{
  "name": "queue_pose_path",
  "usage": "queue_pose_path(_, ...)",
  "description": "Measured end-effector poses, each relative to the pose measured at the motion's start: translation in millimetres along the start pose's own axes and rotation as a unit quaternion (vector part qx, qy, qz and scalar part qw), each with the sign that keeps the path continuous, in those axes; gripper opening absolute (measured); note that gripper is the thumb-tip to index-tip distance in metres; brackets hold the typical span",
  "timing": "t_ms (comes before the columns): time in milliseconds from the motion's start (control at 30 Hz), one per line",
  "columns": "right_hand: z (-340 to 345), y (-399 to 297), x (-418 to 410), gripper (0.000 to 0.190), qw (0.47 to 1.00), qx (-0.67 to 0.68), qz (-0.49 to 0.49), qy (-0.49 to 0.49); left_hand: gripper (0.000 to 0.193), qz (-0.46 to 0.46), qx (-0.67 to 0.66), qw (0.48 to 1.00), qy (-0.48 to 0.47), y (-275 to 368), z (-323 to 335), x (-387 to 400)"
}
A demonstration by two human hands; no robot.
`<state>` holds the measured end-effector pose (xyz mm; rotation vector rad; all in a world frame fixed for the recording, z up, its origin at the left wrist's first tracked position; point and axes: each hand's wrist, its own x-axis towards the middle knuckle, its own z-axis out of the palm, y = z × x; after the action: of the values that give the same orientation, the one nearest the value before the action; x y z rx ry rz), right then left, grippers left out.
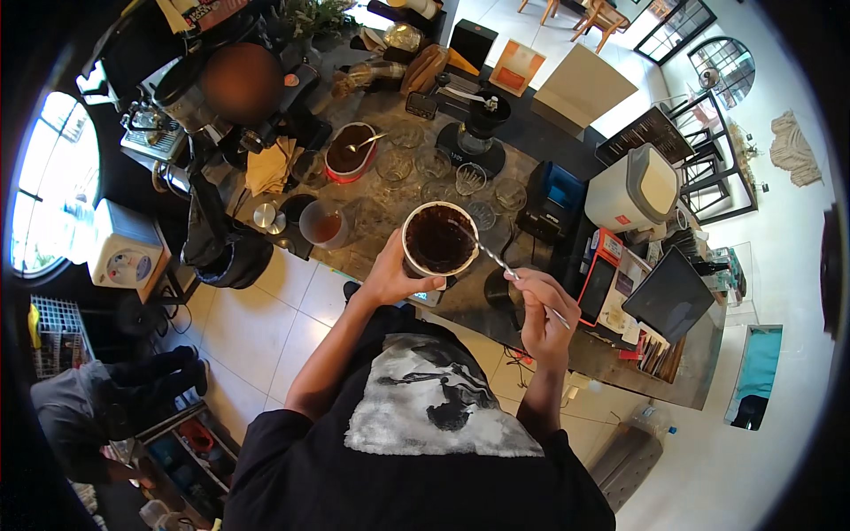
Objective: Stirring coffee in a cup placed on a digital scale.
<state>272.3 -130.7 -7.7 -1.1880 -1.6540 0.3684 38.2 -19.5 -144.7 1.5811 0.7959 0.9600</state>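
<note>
My left hand grips a white-rimmed cup from its left side, above the counter's near edge. Dark wet coffee grounds fill much of what shows inside. Between the fingers of my right hand is a twisted metal bar spoon, slanting down to the left with its tip in the grounds. Partly hidden beneath the cup lies a digital scale with a lit display. Left of the cup stands a clear pitcher holding some amber liquid.
A red-based bowl of dark grounds has a spoon in it. Several clear glasses crowd the counter's middle. Behind them, a black dripper tops a server on a scale. An Epson printer stands right. Two other people are at left.
</note>
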Motion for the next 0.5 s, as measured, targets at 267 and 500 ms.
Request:
queue_pose_path(267,-0.7,-2.3,0.5,0.016,1.0,-0.008,0.002,-0.016,0.104,-0.005,0.012,1.0,0.004,3.3,-0.2,1.0)
queue_pose_path(500,-0.1,-2.0,0.6,0.013,1.0,-0.008,-0.006,0.01,0.102,-0.005,-0.003,1.0,0.011,5.5,0.5,0.8)
